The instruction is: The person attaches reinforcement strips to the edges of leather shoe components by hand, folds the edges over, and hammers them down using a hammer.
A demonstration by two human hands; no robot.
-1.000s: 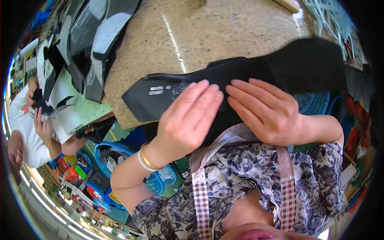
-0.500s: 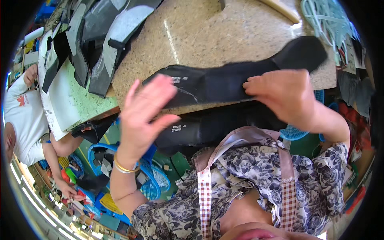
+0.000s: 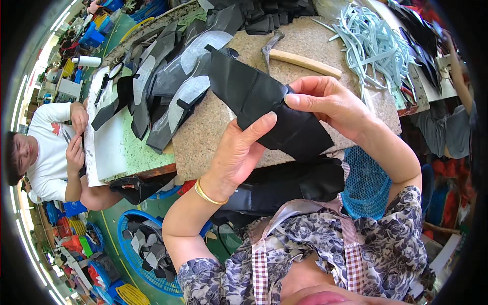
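Note:
Over the near edge of the stone work board, both my hands hold up a long black piece, smooth like leather, with a seam across it. My left hand grips its lower edge, thumb on top and fingers hidden behind. My right hand pinches its upper edge near the middle with the thumb in front. One end of the piece points up and left, the other slants down to the right. A similar black piece lies across my lap below.
A hammer with a wooden handle lies beyond my hands. Pale blue strips are heaped at the far right, dark cut pieces at the left. Blue baskets stand below. A co-worker sits at the left.
The black piece has been lifted off the board and tilted, its left end now raised. My left hand has come onto it; my right hand has shifted its hold. The view has moved too.

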